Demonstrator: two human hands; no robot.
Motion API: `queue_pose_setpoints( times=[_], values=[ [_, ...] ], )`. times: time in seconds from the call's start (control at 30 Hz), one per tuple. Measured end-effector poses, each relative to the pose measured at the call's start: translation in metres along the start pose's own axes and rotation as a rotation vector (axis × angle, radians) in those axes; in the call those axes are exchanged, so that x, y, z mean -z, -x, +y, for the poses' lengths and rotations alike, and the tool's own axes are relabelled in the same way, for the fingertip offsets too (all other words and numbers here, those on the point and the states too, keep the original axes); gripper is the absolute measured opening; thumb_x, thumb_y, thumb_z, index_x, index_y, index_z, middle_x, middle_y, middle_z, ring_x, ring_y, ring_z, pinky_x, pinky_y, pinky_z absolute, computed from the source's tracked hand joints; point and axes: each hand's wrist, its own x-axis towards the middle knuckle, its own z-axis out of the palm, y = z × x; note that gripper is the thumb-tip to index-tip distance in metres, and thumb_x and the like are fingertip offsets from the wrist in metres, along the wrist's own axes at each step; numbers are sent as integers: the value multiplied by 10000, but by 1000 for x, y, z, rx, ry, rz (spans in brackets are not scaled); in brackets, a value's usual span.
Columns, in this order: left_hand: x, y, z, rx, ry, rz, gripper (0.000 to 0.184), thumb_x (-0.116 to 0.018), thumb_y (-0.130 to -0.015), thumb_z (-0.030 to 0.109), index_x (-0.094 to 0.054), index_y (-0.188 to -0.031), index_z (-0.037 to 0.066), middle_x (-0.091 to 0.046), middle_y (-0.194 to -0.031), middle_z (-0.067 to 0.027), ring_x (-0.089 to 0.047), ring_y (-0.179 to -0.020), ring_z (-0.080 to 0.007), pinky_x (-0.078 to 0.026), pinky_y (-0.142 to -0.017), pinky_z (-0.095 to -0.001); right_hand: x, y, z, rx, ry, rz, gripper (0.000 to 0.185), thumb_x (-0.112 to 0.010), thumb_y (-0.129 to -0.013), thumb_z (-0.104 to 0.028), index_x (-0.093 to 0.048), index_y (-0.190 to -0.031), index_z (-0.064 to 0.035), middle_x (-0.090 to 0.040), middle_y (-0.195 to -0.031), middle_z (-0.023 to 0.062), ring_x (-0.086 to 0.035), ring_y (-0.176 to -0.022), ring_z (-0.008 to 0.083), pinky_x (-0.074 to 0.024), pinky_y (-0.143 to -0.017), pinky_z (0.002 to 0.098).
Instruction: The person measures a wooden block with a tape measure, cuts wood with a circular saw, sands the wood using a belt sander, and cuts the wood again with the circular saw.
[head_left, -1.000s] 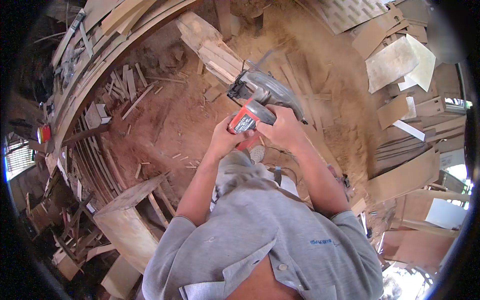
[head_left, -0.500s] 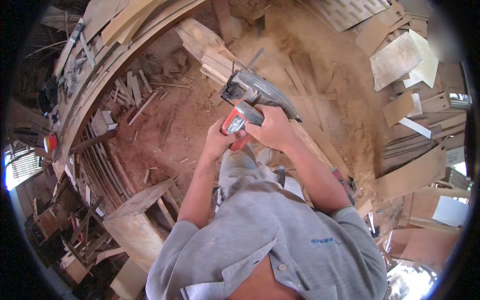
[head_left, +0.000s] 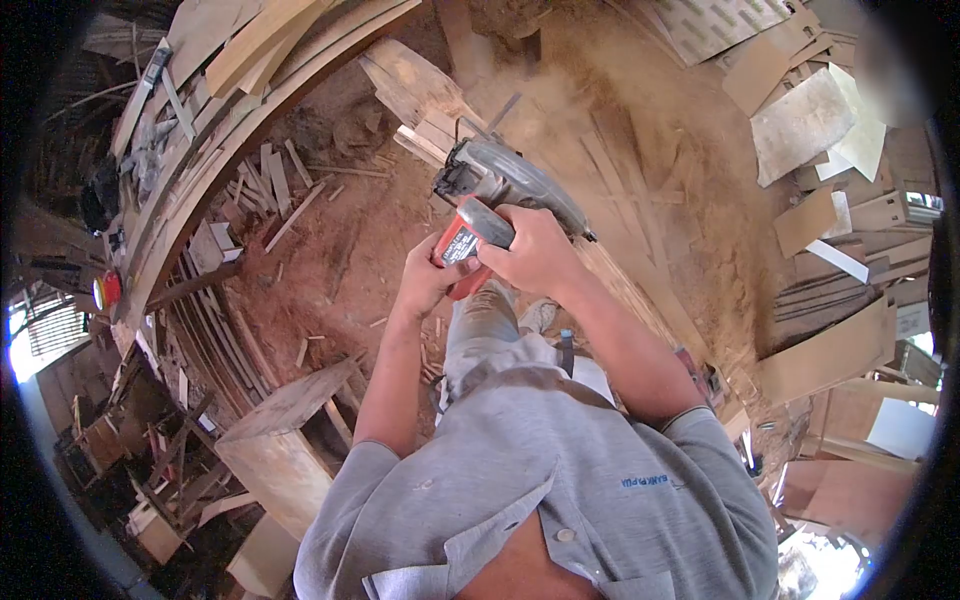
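A red and grey circular saw (head_left: pixel 515 180) with a curved metal guard rests on a long wooden plank (head_left: pixel 640 295) that runs diagonally beneath it. My left hand (head_left: pixel 425 272) is wrapped round the left side of the saw's red body. On the other side, my right hand (head_left: pixel 532 245) closes round the grey part of the same saw, its thumb near the label. The blade is mostly hidden by the guard. Beyond the saw, split wood (head_left: pixel 425 85) lies at the plank's far end.
A wooden box (head_left: pixel 275 440) stands at lower left. Curved stacked boards (head_left: pixel 190 190) line the left side. Offcuts (head_left: pixel 280 190) litter the reddish floor. Panels (head_left: pixel 805 125) lie at upper right, and a brown board (head_left: pixel 830 350) sits lower right. Dust hangs beyond the saw.
The saw and both my hands have shifted a little left in the view, staying together. The surroundings have drifted slightly right as the camera moved. My grip looks the same.
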Motion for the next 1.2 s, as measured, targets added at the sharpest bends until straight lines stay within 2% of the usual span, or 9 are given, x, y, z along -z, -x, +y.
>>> queue_pose_setpoints(
  times=[0.03,0.13,0.23,0.57,0.67,0.77,1.07,1.1,1.2],
  values=[
    [2,-1,-2,0,-1,3,506,-966,-818,187,-690,-1192,-14,-750,-1080,-44,-694,-949,-110,-566,-858,-294,-1,-1,1,13,11,4,524,-759,-754,-330,-763,-1087,75,-748,-932,308,-756,-906,449,-597,-865,464],
    [14,-6,-14,45,-92,-36,602,-891,-851,168,-637,-1358,-33,-727,-1191,-44,-691,-1043,-136,-559,-944,-325,-2,-1,0,53,15,13,504,-745,-765,-323,-761,-1073,75,-742,-916,311,-749,-900,462,-593,-858,479],
    [13,-6,-16,-24,-61,9,524,-964,-818,230,-691,-1193,-13,-747,-1086,-46,-691,-945,-116,-560,-852,-296,-4,-1,2,71,16,20,494,-735,-772,-322,-759,-1064,77,-738,-900,314,-742,-891,473,-590,-852,491],
    [24,-13,-20,-2,-69,8,567,-960,-810,227,-691,-1249,-10,-749,-1098,-40,-692,-963,-118,-557,-882,-301,-10,-8,10,107,7,21,488,-718,-791,-309,-750,-1065,94,-729,-898,326,-742,-880,476,-588,-847,496],
    [24,-14,-20,-33,-47,12,567,-958,-812,228,-689,-1248,-15,-748,-1098,-37,-689,-958,-115,-556,-880,-301,-7,-9,8,97,30,-30,450,-768,-851,-262,-734,-1132,87,-760,-939,289,-768,-883,417,-591,-811,455],
    [31,-18,-24,-43,-47,26,569,-948,-819,222,-684,-1259,-22,-748,-1108,-37,-692,-968,-119,-558,-885,-304,-10,-13,11,117,-35,-32,455,-765,-846,-277,-738,-1133,75,-753,-931,295,-762,-880,425,-587,-806,458],
    [67,-48,-4,-32,0,33,637,-872,-845,156,-636,-1400,-49,-747,-1225,-70,-725,-1087,-157,-576,-971,-339,-25,-64,-1,176,-37,-38,435,-728,-808,-340,-703,-956,68,-709,-846,313,-723,-840,486,-582,-789,502],
    [78,-53,-6,-28,12,0,653,-876,-844,170,-632,-1407,-51,-744,-1242,-68,-723,-1106,-157,-579,-972,-340,-30,-68,-2,190,-50,-35,437,-728,-807,-342,-703,-955,69,-707,-840,314,-723,-838,486,-582,-787,502],
    [81,-54,-7,-61,-86,8,597,-884,-907,337,-630,-1330,2,-739,-1118,-44,-728,-970,-137,-603,-850,-336,-28,-70,-3,199,-18,-47,440,-734,-807,-338,-701,-938,80,-703,-806,311,-725,-819,481,-584,-780,505]
  ],
)
